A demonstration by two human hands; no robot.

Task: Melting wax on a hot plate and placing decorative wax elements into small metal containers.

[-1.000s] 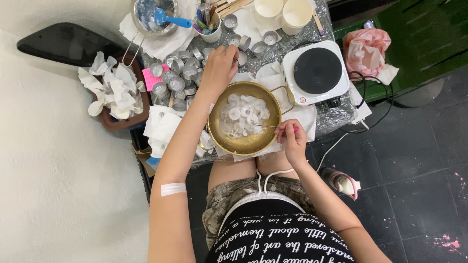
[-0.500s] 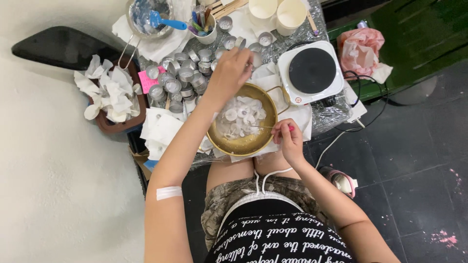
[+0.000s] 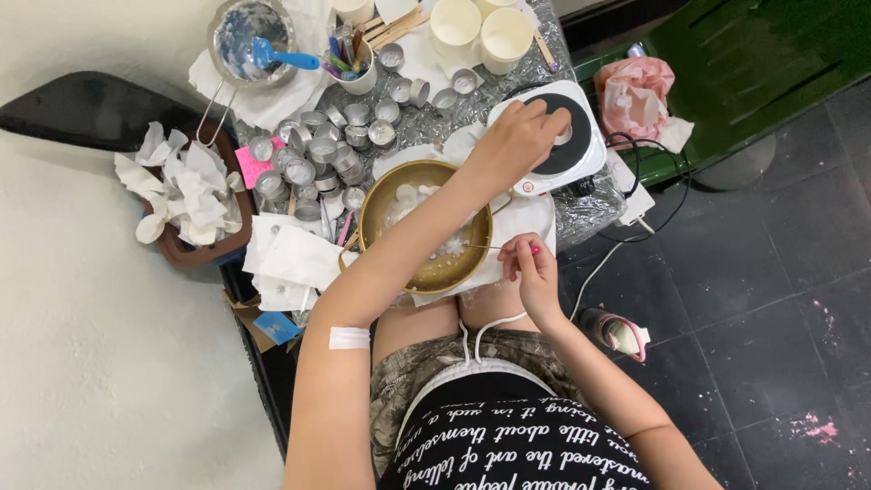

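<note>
Seen from the head camera, looking down: the left hand (image 3: 515, 138) is reaching across a round brass-coloured pan (image 3: 424, 227) of white wax discs, fingers curled onto the black circular plate of a white hotplate (image 3: 553, 136) near the tabletop's right edge; what it is gripping cannot be told. The right hand (image 3: 526, 263) is pinching a thin metal needle (image 3: 481, 246) over the pan's near rim. Small shiny aluminium cups (image 3: 318, 154) are crowding the crinkled foil-covered tabletop (image 3: 590, 209) toward its left side.
</note>
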